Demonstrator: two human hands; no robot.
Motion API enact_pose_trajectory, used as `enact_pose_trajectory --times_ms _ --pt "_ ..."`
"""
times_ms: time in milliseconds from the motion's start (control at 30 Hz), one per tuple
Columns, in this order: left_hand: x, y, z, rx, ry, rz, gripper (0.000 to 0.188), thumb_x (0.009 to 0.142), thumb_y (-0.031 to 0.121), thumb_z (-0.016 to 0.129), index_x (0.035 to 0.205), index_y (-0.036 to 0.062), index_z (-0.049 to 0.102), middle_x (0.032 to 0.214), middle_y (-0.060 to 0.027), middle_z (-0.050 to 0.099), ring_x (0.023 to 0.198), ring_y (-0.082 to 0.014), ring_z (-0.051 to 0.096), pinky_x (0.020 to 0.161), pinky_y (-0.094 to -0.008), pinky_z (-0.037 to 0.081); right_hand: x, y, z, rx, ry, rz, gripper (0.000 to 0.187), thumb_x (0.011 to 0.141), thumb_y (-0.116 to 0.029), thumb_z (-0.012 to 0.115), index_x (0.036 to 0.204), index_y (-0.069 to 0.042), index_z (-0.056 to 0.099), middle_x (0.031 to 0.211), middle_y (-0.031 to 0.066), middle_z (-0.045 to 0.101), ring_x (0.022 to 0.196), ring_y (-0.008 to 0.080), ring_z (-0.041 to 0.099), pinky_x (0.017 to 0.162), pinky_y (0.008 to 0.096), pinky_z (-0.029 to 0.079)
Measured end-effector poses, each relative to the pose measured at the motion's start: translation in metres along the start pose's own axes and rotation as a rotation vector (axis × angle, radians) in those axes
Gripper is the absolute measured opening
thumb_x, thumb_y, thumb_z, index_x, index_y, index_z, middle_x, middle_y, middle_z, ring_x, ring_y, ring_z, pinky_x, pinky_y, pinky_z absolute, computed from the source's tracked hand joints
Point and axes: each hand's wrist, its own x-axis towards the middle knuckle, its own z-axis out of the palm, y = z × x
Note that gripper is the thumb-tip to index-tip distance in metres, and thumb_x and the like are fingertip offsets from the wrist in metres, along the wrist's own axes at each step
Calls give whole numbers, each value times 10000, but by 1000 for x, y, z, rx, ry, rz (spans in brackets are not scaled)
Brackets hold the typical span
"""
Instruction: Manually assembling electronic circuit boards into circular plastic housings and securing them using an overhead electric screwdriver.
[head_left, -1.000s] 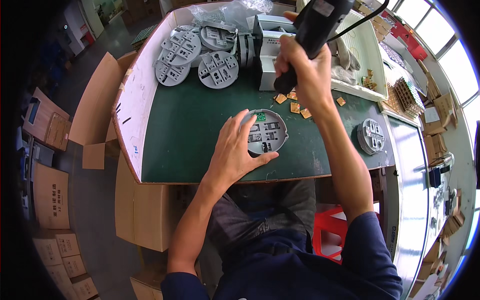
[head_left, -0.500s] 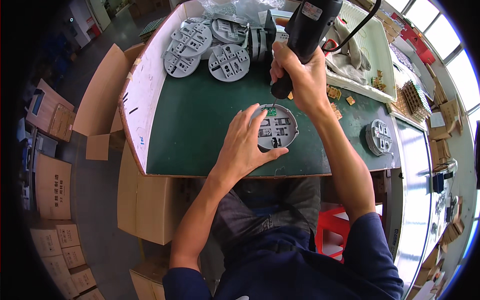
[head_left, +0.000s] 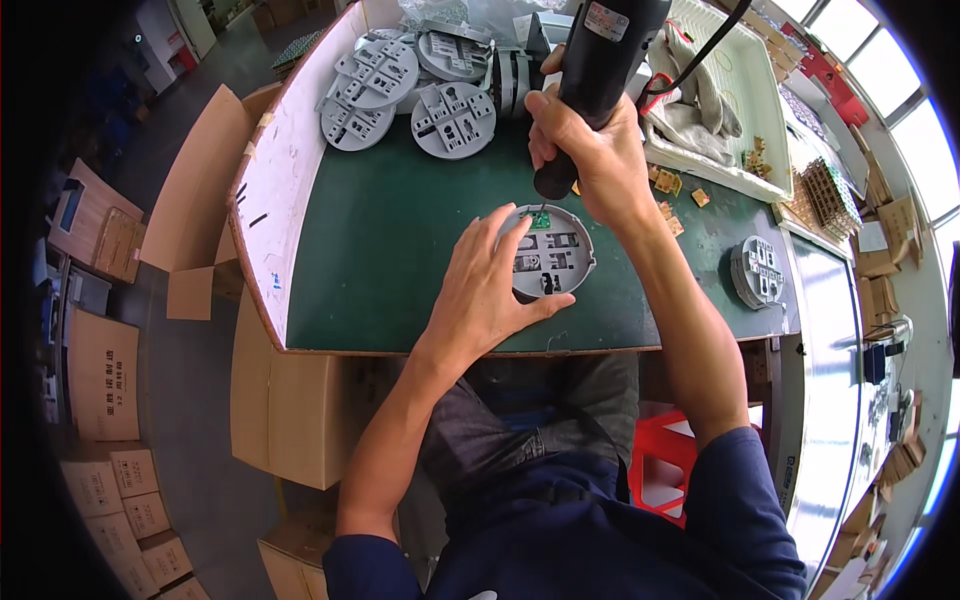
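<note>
A round grey plastic housing lies on the green bench top, its slotted inner side facing up. My left hand holds it from the left, thumb at the near rim and fingers at the far rim. A small green circuit board sits inside the housing near its far edge, beside my left fingertips. My right hand is wrapped round a black corded electric screwdriver, held nearly upright. The thin bit points down at the circuit board; whether it touches a screw is too small to tell.
Several round grey housings are piled at the far left. A white tray with gloves stands at the far right. Small yellowish boards lie before it, and another grey housing rests near the right edge. The screwdriver's cord runs rightward.
The electric screwdriver and my right hand have shifted slightly left over the circuit board. My left hand keeps its hold on the housing.
</note>
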Motion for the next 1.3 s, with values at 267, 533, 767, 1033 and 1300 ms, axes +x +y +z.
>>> enact_pose_trajectory --times_ms 267,533,767,1033,1300 --pt "0 0 1 -2 4 2 951 786 629 785 1420 -11 480 1490 -206 420 1356 -406 438 1151 -503 374 1 4 -1 -23 -35 30 329 931 -93 713 1173 -3 510 673 -1 524 579 98 538 565 291 483" --pt "1 1 -3 -31 5 4 946 764 554 835 1434 -3 467 1499 -205 421 1365 -396 441 1155 -493 374 2 2 2 -55 -21 19 339 946 -145 716 1182 7 526 695 11 557 588 109 563 578 293 494" --pt "4 2 -6 -87 -12 -8 1081 717 470 897 1523 -9 358 1539 -223 406 1409 -380 419 1181 -470 358 22 -18 -9 -70 48 -72 558 960 -283 744 1342 42 501 760 25 604 658 133 620 661 302 526" --pt "-12 13 -32 -237 208 76 1246 671 461 932 1591 -4 231 1512 -226 443 1400 -390 412 1170 -488 354 -38 -47 -26 -331 73 240 752 1040 -508 558 1571 -20 346 1395 178 581 1263 238 587 1041 381 469" --pt "9 24 -29 -196 49 350 1284 655 520 929 1601 7 229 1565 -207 398 1428 -366 395 1183 -483 339 -135 5 -51 968 -166 788 743 1013 -643 490 1510 -91 450 1449 125 575 1295 282 576 1136 450 426"
